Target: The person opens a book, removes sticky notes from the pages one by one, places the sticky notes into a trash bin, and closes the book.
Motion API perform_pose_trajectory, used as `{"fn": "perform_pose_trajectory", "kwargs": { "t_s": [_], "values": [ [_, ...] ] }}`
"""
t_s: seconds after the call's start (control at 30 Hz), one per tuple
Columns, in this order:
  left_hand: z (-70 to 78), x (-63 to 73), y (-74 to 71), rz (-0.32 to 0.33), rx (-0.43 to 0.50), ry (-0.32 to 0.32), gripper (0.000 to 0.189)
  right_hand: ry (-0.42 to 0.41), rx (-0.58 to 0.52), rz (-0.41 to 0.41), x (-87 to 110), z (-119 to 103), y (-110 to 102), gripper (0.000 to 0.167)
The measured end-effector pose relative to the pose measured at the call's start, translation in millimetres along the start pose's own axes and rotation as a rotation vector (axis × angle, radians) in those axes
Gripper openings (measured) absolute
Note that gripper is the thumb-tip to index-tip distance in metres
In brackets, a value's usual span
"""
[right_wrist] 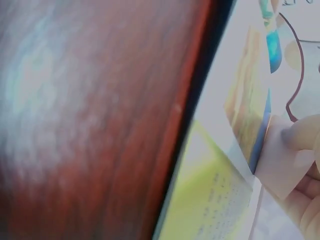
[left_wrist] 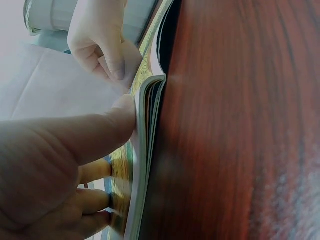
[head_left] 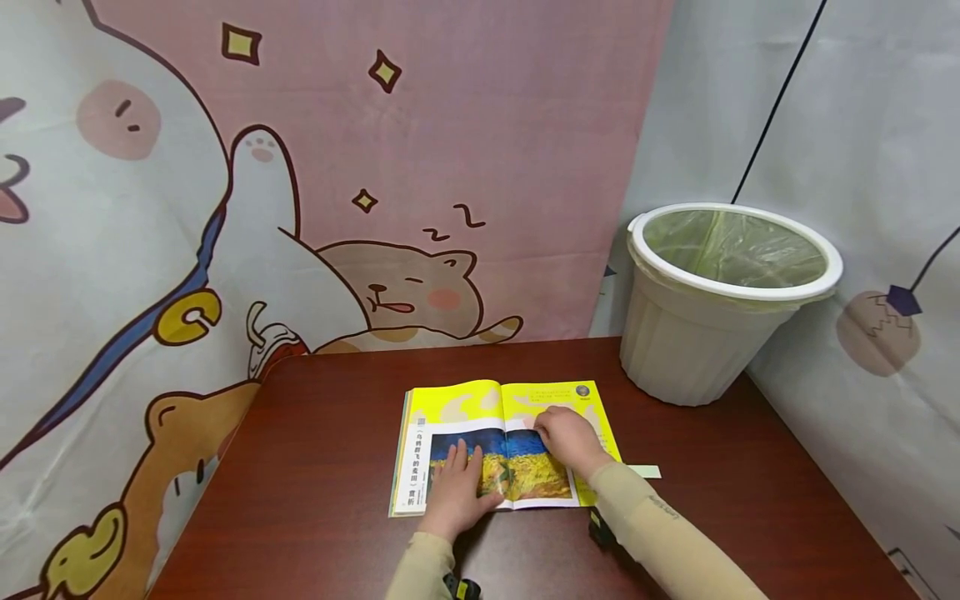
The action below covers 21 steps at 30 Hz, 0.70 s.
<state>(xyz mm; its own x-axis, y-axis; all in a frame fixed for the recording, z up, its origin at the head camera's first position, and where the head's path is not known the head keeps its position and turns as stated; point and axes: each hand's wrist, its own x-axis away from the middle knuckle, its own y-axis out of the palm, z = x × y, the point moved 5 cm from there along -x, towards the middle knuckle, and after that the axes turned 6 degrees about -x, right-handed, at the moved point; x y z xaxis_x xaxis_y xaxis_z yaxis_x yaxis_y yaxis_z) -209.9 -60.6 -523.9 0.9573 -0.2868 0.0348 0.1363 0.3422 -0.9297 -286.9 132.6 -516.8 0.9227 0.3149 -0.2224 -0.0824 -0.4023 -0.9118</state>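
Observation:
An open magazine (head_left: 465,400) lies on the table, with yellow pages and a blue-and-gold wheat-field painting spread across the fold. My left hand (head_left: 455,493) rests on the lower part of the left page with its fingers spread. In the left wrist view its thumb (left_wrist: 117,120) lies by the fold at the near edge. My right hand (head_left: 567,437) is over the right page, near the painting's top edge. Its thumb and fingers pinch a small pale pink slip of paper (right_wrist: 282,155), which stands up from the page. Part of the slip is hidden behind the fingers.
A pale strip (head_left: 647,472) sticks out beyond the magazine's right side. At the table's back right stands a white bin (head_left: 686,333) with a plastic liner. Cartoon-printed sheets (head_left: 480,125) hang behind the dark red table (head_left: 322,467).

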Motion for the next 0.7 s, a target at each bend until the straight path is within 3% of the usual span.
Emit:
{"fn": "perform_pose_trajectory", "kwargs": {
  "t_s": [0.3, 0.7],
  "values": [
    [-0.4, -0.3, 0.0, 0.001, 0.000, 0.003, 0.082, 0.211, -0.215, 0.011, 3.1, 17.6, -2.7, 0.011],
    [0.0, 0.8, -0.6, -0.009, 0.015, -0.003, 0.082, 0.308, -0.402, 0.084, 7.7, 36.2, -3.5, 0.011]
  ]
}}
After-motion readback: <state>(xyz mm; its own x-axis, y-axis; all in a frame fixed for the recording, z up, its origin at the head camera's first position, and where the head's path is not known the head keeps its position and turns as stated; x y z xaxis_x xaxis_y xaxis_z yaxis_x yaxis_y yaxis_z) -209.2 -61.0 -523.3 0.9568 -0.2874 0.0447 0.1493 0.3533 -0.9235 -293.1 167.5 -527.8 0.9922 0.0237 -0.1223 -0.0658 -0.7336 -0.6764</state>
